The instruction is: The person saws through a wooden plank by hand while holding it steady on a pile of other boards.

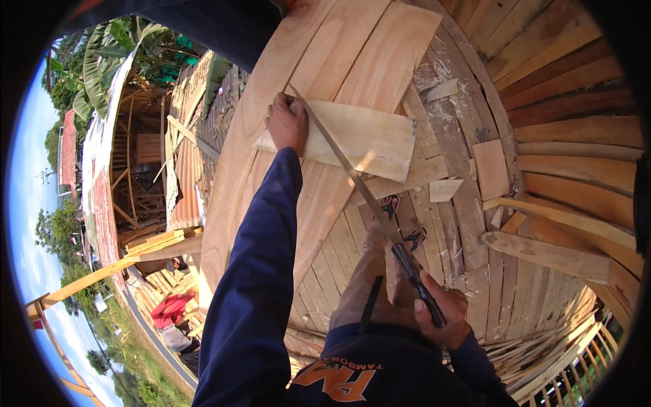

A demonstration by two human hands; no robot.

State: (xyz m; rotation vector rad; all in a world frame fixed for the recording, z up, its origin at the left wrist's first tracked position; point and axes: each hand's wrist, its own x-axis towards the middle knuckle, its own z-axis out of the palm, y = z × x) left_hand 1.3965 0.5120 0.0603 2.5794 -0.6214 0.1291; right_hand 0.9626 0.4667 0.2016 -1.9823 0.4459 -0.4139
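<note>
Sunlit plank flooring [468,315] spreads under us, strewn with pale shavings [437,71] and offcuts, and to our right a curving row of brown boards [576,132] lines the edge. Off to the left we see a rusty corrugated sheet [184,200], an open timber frame, broad green leaves [95,71] and, beyond them, blue sky and a road. Wide smooth planks [339,47] lie side by side before us, and a short pale board [363,132] rests across them.

Our left hand [286,123] is on that board's upper left part, fingers bent; we cannot tell whether they pinch it or only press, since its underside is hidden. Our right hand [444,311] is wrapped around the dark handle [410,271] of a long, tapering blade [342,161], which slants across the pale board with its tip near the left hand. We cannot make out whether it touches the wood or carries teeth.

Our left sleeve [254,271] covers part of the planks. Dark cloth [210,24] at the top is cut off, and the red cloth [171,310] at lower left is too small to read clearly.
</note>
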